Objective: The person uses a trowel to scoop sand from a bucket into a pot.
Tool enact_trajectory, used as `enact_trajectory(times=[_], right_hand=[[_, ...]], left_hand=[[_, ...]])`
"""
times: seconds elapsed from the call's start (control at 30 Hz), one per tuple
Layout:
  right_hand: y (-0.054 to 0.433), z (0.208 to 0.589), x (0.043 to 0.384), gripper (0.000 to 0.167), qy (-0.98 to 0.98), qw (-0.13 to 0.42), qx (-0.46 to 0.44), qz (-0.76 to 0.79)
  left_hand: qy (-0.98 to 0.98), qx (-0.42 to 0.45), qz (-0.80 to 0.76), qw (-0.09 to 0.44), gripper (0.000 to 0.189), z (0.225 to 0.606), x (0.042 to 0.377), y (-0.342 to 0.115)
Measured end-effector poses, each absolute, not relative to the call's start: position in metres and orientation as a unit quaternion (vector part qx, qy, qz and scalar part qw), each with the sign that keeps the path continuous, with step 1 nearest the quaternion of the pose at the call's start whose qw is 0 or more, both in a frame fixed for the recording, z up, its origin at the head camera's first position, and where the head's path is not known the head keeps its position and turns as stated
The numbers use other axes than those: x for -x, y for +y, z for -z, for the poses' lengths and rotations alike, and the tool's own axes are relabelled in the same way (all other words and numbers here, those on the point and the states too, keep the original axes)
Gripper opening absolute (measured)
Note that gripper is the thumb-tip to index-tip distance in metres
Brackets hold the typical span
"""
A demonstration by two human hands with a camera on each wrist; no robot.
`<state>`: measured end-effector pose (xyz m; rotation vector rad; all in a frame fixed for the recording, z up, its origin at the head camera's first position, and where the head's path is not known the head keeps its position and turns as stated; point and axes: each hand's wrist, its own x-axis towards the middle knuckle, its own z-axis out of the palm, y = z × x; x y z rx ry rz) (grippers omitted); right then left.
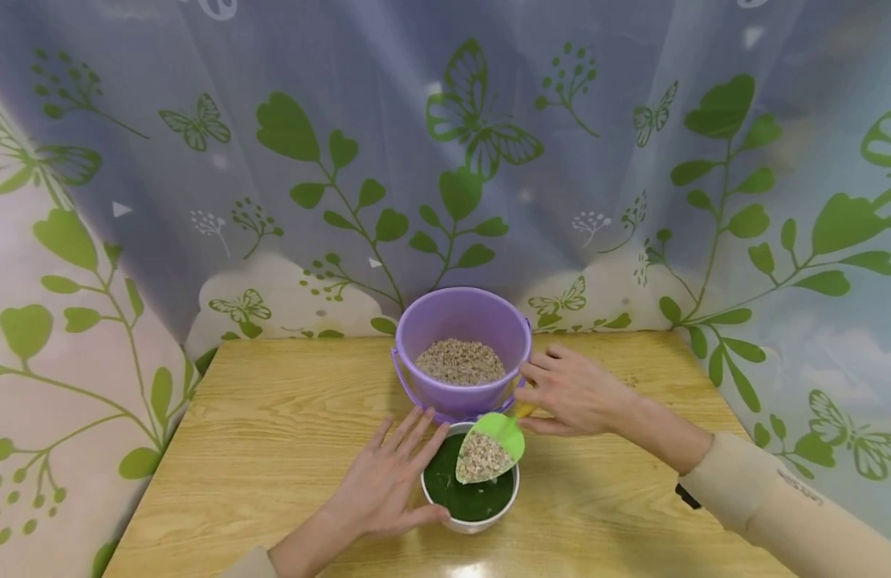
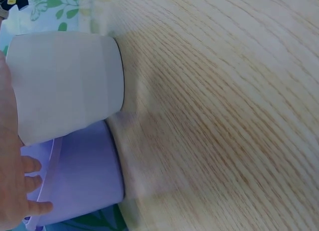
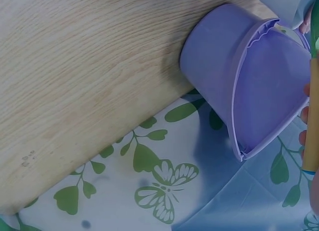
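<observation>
My right hand [image 1: 571,393] grips the yellow handle [image 3: 312,116] of a small shovel with a green scoop [image 1: 510,433]. A heap of pale brown grains [image 1: 483,457] fills the scoop, which hangs tilted over a white bowl [image 1: 470,527]. The bowl is dark green inside, with a few pale flecks. My left hand [image 1: 391,474] lies against the bowl's left side, fingers extended toward a purple bucket [image 1: 460,399] and thumb at the near rim. Behind the bowl, that bucket holds more grains [image 1: 461,363]; its handle hangs down in front.
Everything stands on a light wooden table [image 1: 272,417]. A curtain [image 1: 388,160] printed with green leaves and butterflies hangs close behind the bucket and along both sides. The table's back edge runs just behind the bucket.
</observation>
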<state>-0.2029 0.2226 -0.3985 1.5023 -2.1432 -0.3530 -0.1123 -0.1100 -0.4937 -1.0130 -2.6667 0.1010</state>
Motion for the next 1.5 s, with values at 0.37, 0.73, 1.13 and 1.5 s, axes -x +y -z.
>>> enact_trajectory(times=[0.37, 0.73, 1.13, 1.5], right_hand=[[0.217, 0.394, 0.203, 0.037, -0.784, 0.247, -0.551, 0.147], [0.212, 0.390, 0.204, 0.036, -0.782, 0.241, -0.552, 0.163], [0.210, 0.386, 0.205, 0.037, -0.778, 0.245, -0.553, 0.169], [0.207, 0.383, 0.205, 0.037, -0.781, 0.239, -0.549, 0.178]], left_hand=[[-0.930, 0.344, -0.027, 0.126, 0.109, 0.493, 0.112, -0.109], [-0.936, 0.335, -0.024, 0.107, 0.108, 0.491, 0.111, -0.109], [-0.932, 0.344, -0.020, 0.113, 0.108, 0.491, 0.112, -0.109], [-0.929, 0.348, -0.012, 0.121, 0.108, 0.490, 0.112, -0.109]])
